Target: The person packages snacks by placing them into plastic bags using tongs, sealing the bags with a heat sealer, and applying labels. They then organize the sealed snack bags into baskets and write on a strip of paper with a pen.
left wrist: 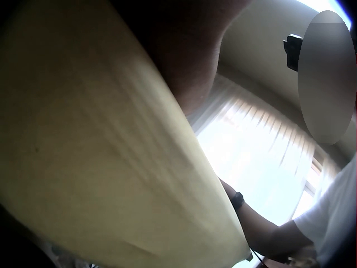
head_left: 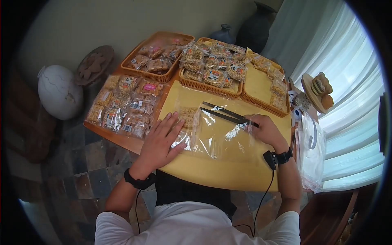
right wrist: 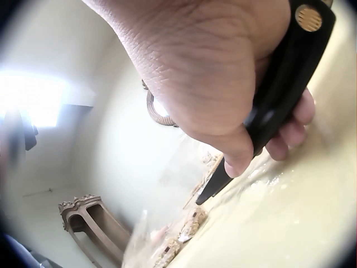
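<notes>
My left hand (head_left: 164, 136) lies spread on a clear plastic bag (head_left: 204, 143), its straight fingers against a pale oblong grain snack (head_left: 188, 116) inside. My right hand (head_left: 264, 130) grips the handle end of a long black two-armed clamp (head_left: 223, 114), which looks like a hair straightener. Its arms point left over the bag, their tips spread slightly apart near the snack. In the right wrist view, the fingers wrap around the clamp's black handle (right wrist: 279, 84), which bears a round gold disc. The left wrist view does not show the left fingers.
Wrapped snacks (head_left: 126, 102) cover the table's left side. Behind stand a left basket (head_left: 163, 76), a middle basket (head_left: 212, 87) and a right basket (head_left: 265, 107), all holding snacks. Clear bags (head_left: 310, 151) hang at the right edge, beside a curtain (head_left: 347, 122). Dark vases (head_left: 255, 28) stand behind.
</notes>
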A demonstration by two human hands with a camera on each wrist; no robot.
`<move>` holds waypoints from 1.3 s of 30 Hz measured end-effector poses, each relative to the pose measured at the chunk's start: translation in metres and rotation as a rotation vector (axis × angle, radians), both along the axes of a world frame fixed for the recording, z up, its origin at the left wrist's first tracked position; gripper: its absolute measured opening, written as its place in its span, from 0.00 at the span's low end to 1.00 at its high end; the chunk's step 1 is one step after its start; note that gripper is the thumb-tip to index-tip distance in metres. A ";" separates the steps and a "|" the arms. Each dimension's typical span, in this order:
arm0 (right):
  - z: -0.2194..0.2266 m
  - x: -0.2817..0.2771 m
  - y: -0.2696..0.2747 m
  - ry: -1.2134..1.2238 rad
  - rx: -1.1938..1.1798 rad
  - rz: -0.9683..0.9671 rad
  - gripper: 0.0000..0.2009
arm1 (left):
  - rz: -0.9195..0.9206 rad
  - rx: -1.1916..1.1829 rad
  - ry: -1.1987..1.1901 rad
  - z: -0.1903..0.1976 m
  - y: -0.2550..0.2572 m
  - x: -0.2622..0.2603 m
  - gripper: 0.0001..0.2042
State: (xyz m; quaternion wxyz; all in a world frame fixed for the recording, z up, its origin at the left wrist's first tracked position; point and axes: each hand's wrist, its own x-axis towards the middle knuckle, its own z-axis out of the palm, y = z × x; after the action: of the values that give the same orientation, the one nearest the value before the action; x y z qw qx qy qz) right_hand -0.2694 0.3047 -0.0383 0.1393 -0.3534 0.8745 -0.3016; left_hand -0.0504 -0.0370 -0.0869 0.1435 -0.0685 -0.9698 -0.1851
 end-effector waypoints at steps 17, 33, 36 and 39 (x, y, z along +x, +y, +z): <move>-0.024 0.011 0.015 0.369 -0.001 0.138 0.19 | -0.032 -0.069 -0.088 0.013 0.019 -0.022 0.37; -0.025 0.003 0.022 0.402 0.057 -0.027 0.16 | -0.096 -0.123 -0.155 0.021 0.035 -0.018 0.37; -0.042 0.003 0.020 0.518 -0.050 0.144 0.18 | -0.143 -0.112 -0.155 0.019 0.038 -0.015 0.38; -0.051 0.019 0.004 0.524 -0.141 0.089 0.19 | -0.181 -0.102 -0.148 0.019 0.042 -0.014 0.37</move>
State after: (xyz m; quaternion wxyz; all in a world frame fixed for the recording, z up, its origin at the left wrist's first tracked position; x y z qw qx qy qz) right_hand -0.2502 0.3083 -0.0891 -0.1035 -0.4664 0.8411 -0.2535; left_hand -0.0642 0.0045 -0.0677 0.0507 -0.1492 -0.9757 -0.1521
